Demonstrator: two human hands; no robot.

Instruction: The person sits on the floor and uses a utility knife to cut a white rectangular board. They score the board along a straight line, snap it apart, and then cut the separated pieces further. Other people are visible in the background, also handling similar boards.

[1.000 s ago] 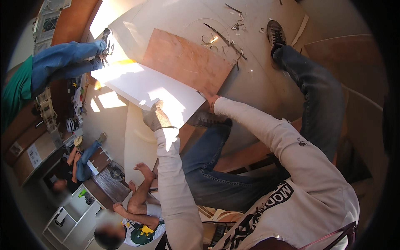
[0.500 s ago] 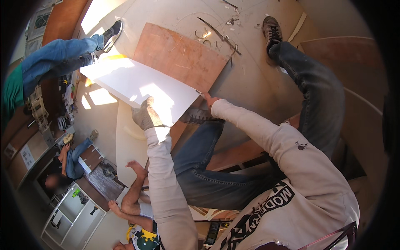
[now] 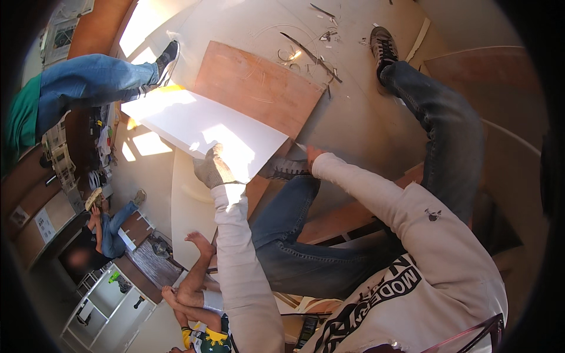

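Note:
A white rectangular board (image 3: 235,120) lies slantwise before me, sunlight bright on its face. My left hand (image 3: 214,167), in a grey knit glove, is closed on the near edge of that board. Just off its right corner is my right hand (image 3: 314,155), bare, with fingers closed around a thin blade-like tool (image 3: 300,145). The tool's tip points toward the corner, with a small gap between. Most of the tool is hidden in my fingers. Under the board's far side rests a reddish-brown plywood sheet (image 3: 259,82).
Dark offcut strips (image 3: 312,57) and scraps litter the floor beyond the plywood. A person in jeans (image 3: 100,73) stands at left. Two others sit lower left, near a white frame cabinet (image 3: 109,306). A curved brown panel (image 3: 477,76) stands at right.
My right hand has drawn the tool off the board's corner, to the right and slightly nearer. Board, plywood and left hand appear slightly lower and further right in the view.

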